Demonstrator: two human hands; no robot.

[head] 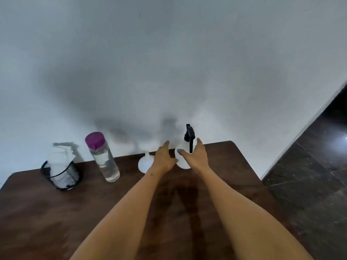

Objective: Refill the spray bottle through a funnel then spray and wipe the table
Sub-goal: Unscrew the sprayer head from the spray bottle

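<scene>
A white spray bottle point(183, 163) with a black trigger head stands near the table's back edge. My right hand point(196, 158) grips its body, thumb on the front left and fingers round the right side. My left hand point(163, 159) reaches in beside the bottle's left side with fingers straight; I cannot tell whether it touches the bottle. A white funnel point(144, 164) sits wide end down, spout up, just left of my left hand and partly hidden by it. A clear water bottle point(104, 160) with a purple cap stands further left, holding water.
A black mesh cup point(62, 175) stuffed with white tissues stands at the back left of the dark wooden table point(56, 222). A white wall rises right behind the table. Dark tiled floor point(309, 175) lies past the table's right edge.
</scene>
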